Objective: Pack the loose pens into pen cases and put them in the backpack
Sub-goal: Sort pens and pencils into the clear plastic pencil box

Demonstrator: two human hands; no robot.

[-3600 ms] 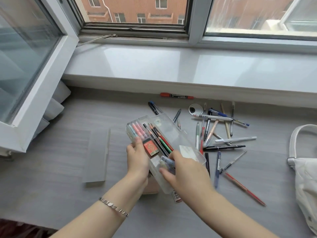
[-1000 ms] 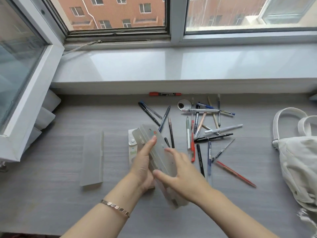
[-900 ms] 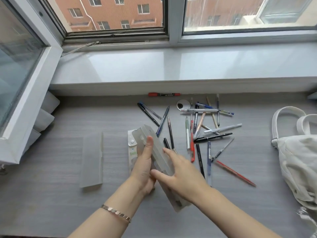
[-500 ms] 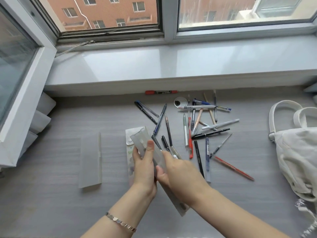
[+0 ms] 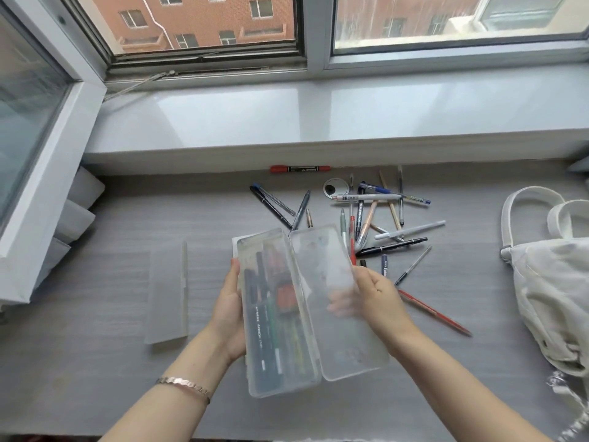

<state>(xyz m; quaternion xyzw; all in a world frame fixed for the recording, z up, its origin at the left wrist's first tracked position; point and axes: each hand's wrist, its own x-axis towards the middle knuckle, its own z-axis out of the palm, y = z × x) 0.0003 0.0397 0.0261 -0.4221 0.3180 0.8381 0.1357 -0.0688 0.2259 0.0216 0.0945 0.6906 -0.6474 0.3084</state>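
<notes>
While left hand [image 5: 228,311] grips open case [image 5: 274,330] and right hand [image 5: 379,298] pinches its lid [image 5: 318,272], pens [image 5: 411,229] lie just beyond, nearer right hand.

Grey wood-grain desktop [image 5: 95,362], butted against glossy white window sill [image 5: 318,116] along far edge. Above sill, white-framed windows, vertical mullion [image 5: 315,33] between panes. Left sash [image 5: 47,161] swung inward over left end of desktop. Outside, red brick building [image 5: 204,23] with small windows. Soft daylight; pale reflections on sill, faint shadows on desktop.
</notes>
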